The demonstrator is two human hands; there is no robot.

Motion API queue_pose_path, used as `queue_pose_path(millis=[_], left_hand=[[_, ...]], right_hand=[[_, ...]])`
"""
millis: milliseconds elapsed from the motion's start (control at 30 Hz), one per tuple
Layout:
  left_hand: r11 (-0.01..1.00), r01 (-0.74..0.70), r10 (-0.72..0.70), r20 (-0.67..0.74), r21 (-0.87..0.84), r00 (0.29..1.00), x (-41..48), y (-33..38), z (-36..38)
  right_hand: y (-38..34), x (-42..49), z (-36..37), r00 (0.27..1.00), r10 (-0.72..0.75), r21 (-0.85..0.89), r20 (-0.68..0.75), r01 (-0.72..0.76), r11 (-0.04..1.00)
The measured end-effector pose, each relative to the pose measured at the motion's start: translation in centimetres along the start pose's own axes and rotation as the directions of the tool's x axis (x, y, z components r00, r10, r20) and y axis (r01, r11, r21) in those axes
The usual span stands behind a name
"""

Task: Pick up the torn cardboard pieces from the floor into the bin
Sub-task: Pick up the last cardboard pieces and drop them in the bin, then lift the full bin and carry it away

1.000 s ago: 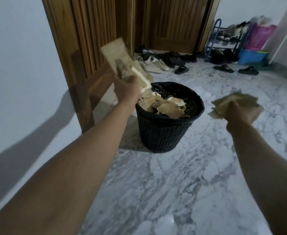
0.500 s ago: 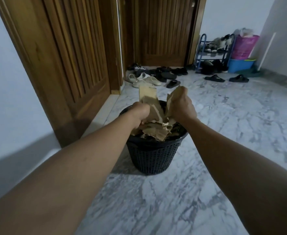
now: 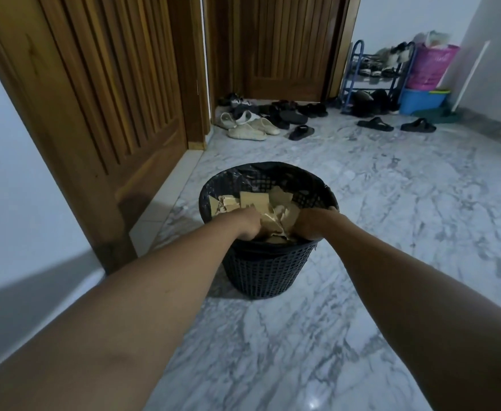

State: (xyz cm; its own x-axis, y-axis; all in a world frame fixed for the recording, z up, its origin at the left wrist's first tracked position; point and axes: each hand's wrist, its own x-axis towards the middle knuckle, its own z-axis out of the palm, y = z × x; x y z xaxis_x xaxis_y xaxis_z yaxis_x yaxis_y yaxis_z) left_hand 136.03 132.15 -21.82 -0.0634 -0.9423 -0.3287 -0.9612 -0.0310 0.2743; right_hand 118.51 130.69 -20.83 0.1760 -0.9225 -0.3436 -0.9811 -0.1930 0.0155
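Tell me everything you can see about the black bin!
The bin is a round, dark basket of what looks like plastic, its wall a lattice of small holes, narrowing toward the base. It stands upright on the marble floor near a wooden door. Torn cardboard pieces fill most of it. The left hand and right hand reach into its mouth onto the cardboard; their fingers are hidden.

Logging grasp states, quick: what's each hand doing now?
Left hand: down in the black plastic lattice bin, on the torn brown cardboard pieces; fingers hidden, grip cannot be told.
Right hand: likewise in the bin, fingers hidden, cannot be told.
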Motion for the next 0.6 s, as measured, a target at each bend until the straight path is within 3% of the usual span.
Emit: queue_pose_path(millis=[67,133,233,367,467,533,600], left_hand=[[1.000,0.003,-0.003,0.039,0.008,0.999,-0.8,0.5,0.3],[0.999,-0.044,0.045,-0.042,0.011,0.998,-1.9,0.3,0.2],[0.998,-0.052,0.062,-0.275,0.043,0.959,-2.8,-1.3,-0.5],[1.000,-0.017,0.018,-0.324,0.009,0.946,-3.9,-3.2,-1.6],[0.987,0.143,-0.160,-0.329,-0.077,0.931,-5.6,-4.0,-1.8],[0.909,0.286,-0.369,-0.269,-0.303,0.889,-6.5,-4.1,-1.9],[0.788,0.386,-0.489,-0.106,-0.480,0.866,-6.6,-4.2,-1.9]], right_hand=[[0.0,0.1,0.3,1.000,-0.006,0.010,0.005,0.006,1.000],[-0.1,-0.5,0.3,0.993,0.003,0.081,-0.122,0.007,0.997],[0.0,-3.0,-0.2,0.922,0.095,0.273,-0.375,0.012,0.962],[1.5,-4.2,-0.9,0.818,0.233,0.407,-0.526,0.001,0.914],[2.2,-5.3,-0.5,0.856,0.383,0.551,-0.348,-0.144,0.822],[2.6,-6.0,-0.2,0.894,0.442,0.734,-0.075,-0.250,0.631],[2.7,-6.7,0.0,0.928,0.308,0.838,0.211,-0.334,0.432]])
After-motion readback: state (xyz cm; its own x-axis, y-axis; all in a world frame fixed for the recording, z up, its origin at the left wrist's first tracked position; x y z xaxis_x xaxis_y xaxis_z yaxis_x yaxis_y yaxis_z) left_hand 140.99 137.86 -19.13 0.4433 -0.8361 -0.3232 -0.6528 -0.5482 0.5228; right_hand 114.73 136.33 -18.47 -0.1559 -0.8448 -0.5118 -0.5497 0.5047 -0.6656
